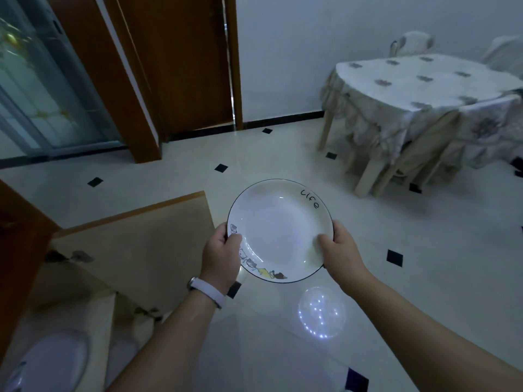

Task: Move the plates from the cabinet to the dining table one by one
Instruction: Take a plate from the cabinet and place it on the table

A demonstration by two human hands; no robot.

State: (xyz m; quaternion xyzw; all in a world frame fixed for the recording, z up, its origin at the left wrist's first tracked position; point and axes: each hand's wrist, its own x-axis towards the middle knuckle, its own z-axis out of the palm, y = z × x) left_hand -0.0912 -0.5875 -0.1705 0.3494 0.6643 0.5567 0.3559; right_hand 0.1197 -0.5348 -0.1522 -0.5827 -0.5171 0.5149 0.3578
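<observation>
My left hand (223, 251) and right hand (339, 247) each grip the plate (278, 227) by its rim — thumbs on top. I should keep it level and walk steadily to the dining table (418, 89) — well apart yet.

Straight ahead you've got a brown wooden door (192, 66), with a glass sliding door (42, 80) off to your left. The floor (283, 154) is glossy pale tile with small black diamond insets (221, 167), and a round cluster of light spots (321, 311) reflects off it near you. Cloth-covered chairs (413, 42) sit by the white wall (297, 52).
</observation>
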